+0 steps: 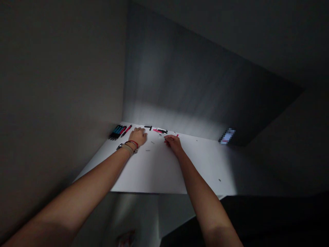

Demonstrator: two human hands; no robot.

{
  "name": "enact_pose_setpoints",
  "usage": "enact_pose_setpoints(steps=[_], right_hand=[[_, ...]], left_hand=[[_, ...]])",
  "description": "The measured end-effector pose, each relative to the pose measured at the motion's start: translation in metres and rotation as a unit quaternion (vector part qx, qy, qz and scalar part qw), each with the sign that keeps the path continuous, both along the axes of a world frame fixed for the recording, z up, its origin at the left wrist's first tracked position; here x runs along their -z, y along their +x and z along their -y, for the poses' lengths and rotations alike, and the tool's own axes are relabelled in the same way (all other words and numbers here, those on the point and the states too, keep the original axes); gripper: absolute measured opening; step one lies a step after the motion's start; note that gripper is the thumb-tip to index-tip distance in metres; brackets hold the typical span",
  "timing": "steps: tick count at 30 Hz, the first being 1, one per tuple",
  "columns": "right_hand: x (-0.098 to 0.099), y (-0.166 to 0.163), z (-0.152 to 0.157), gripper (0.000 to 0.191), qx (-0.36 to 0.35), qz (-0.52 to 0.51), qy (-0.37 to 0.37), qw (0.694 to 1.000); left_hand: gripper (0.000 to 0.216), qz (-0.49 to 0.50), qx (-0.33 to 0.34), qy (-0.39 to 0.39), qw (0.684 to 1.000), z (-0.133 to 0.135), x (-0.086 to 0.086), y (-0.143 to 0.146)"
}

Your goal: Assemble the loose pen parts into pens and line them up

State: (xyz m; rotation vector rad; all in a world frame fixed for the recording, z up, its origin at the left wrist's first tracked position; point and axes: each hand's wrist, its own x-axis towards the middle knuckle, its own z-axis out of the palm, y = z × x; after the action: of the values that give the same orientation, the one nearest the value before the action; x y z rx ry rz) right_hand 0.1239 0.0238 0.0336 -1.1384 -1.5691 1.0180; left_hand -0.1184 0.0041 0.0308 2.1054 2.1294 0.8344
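My left hand point(138, 136) rests palm down near the back left of the white table point(164, 171), its fingers apart and nothing visible in them. On that wrist are a watch and several bracelets point(131, 146). Pinched in my right hand point(173, 143) is a slim red pen point(177, 135), only its end showing above the fingers. Just past my hands, red and black pen parts point(160, 131) lie by the wall. Small black pieces point(148, 127) lie beyond my left fingers.
A row of black, blue and red pens point(118, 131) lies at the back left corner, beside a separate red and black pen point(126, 130). Small dark bits are scattered on the table, one point(219, 180) at right. A blurred-out bright phone-like object point(227, 136) stands at the back right. Walls border the left and back.
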Motion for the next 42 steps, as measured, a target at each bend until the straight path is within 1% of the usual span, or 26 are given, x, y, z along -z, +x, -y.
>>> enact_pose_setpoints(steps=[3, 9, 13, 15, 19, 24, 27, 30, 33, 36, 42], right_hand=[[0.0, 0.0, 0.0, 0.031, 0.002, -0.004, 0.003, 1.0], [0.002, -0.002, -0.001, 0.026, 0.003, -0.023, 0.0, 1.0], [0.003, -0.004, -0.002, 0.024, 0.001, -0.038, -0.011, 0.999], [0.004, -0.003, -0.003, 0.024, -0.004, -0.046, -0.009, 0.999], [0.004, -0.001, -0.002, 0.023, -0.003, -0.05, -0.012, 0.999], [0.004, -0.002, -0.002, 0.023, 0.003, -0.052, -0.021, 0.998], [0.003, -0.003, -0.001, 0.021, 0.001, -0.056, -0.025, 0.998], [0.001, -0.003, 0.0, 0.019, 0.0, -0.053, -0.023, 0.998], [0.001, -0.003, 0.001, 0.017, -0.004, -0.049, -0.018, 0.999], [0.001, -0.003, 0.001, 0.016, 0.0, -0.044, -0.023, 0.999], [0.002, -0.003, -0.001, 0.016, 0.004, -0.044, -0.033, 0.998]], left_hand=[[0.044, 0.001, 0.002, 0.023, 1.0, -0.012, 0.001, -0.007], [0.049, -0.06, -0.05, -0.023, 0.997, -0.025, -0.001, -0.013], [0.048, -0.067, -0.041, -0.05, 0.996, -0.027, -0.002, -0.015], [0.047, -0.062, -0.04, -0.05, 0.996, -0.028, -0.003, -0.016], [0.045, -0.029, -0.037, -0.031, 0.998, -0.032, -0.001, -0.018], [0.047, 0.045, 0.019, 0.014, 0.999, -0.038, 0.004, -0.019], [0.045, 0.074, 0.016, 0.028, 0.997, -0.042, 0.007, -0.02], [0.049, 0.105, 0.022, 0.042, 0.993, -0.044, 0.009, -0.021], [0.052, 0.141, 0.061, 0.056, 0.986, -0.047, 0.012, -0.021], [0.048, 0.172, 0.097, 0.06, 0.978, -0.048, 0.014, -0.02], [0.038, 0.187, 0.09, 0.074, 0.975, -0.047, 0.013, -0.02]])
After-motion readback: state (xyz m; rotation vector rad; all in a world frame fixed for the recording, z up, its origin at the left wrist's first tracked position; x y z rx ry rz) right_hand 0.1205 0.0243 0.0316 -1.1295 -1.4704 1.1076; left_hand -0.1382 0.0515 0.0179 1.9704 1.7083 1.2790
